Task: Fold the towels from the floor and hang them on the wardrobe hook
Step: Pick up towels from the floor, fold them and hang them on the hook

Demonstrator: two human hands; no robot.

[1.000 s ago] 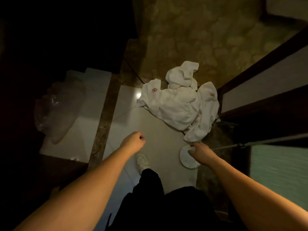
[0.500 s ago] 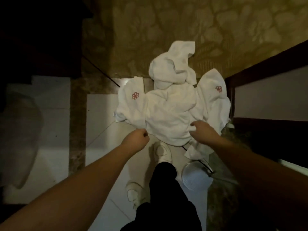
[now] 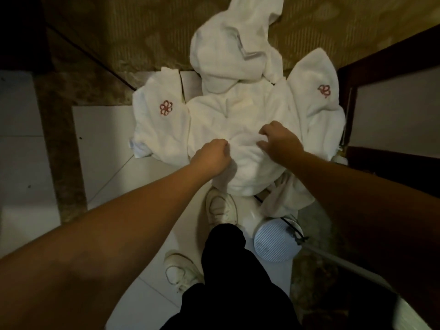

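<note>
A heap of white towels [image 3: 240, 115] lies crumpled on the floor in front of me, two of them showing a red flower emblem [image 3: 166, 107]. A smaller towel with a grey stripe [image 3: 228, 51] sits bunched at the far end on the carpet. My left hand [image 3: 212, 158] is curled into the near edge of the middle towel and grips its cloth. My right hand [image 3: 278, 141] lies on top of the same towel with bent fingers digging into the fabric. The wardrobe hook is out of view.
My white shoes [image 3: 221, 208] stand on the pale floor tiles just below the heap. A round white ribbed object [image 3: 273, 241] with a thin pole sits at my right foot. A dark wooden door frame [image 3: 381, 58] borders the right; patterned carpet [image 3: 119, 27] lies beyond.
I have bent closer to the heap. Both hands moved forward from the near edge onto the middle towel, and the left hand has closed on its cloth.
</note>
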